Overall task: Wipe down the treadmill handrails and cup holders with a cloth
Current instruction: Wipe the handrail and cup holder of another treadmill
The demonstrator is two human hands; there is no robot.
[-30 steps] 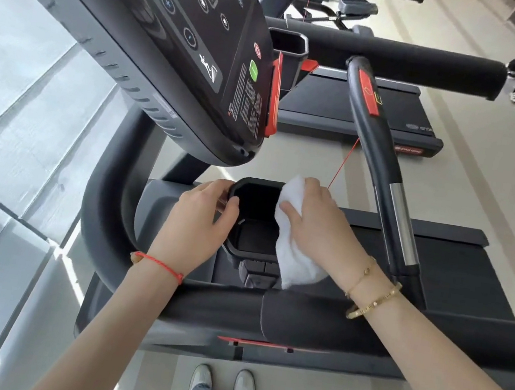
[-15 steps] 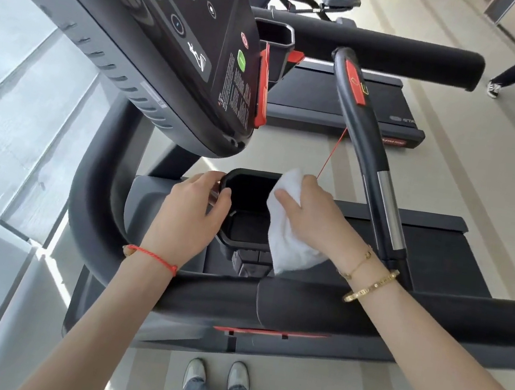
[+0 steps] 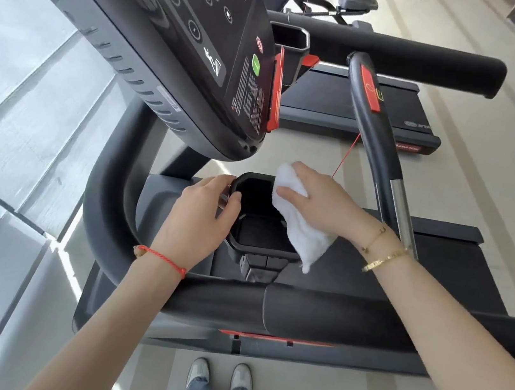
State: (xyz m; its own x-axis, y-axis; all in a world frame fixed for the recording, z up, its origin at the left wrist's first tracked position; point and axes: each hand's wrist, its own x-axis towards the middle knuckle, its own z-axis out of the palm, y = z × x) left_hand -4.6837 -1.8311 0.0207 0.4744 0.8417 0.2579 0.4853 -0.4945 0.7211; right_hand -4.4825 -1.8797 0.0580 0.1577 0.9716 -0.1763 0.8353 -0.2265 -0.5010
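Observation:
A black cup holder (image 3: 258, 225) sits below the treadmill console (image 3: 186, 37). My left hand (image 3: 202, 216) grips the holder's left rim. My right hand (image 3: 318, 200) presses a white cloth (image 3: 304, 228) against the holder's right rim, with the cloth hanging down over that edge. The padded black handrail (image 3: 315, 313) runs across in front of me, under both forearms. A curved centre handle (image 3: 381, 136) with a red strip and a silver section rises to the right of my right hand.
A red safety cord (image 3: 345, 156) hangs from the curved handle toward the cloth. A second treadmill (image 3: 362, 110) with its own handrail and cup holder stands behind. A person's shoe and leg show at the far right on the floor. Window panels lie to the left.
My right hand and the cloth have slid a little farther up along the holder's right rim. My left hand keeps its grip on the left rim. The person in the background has walked to the right.

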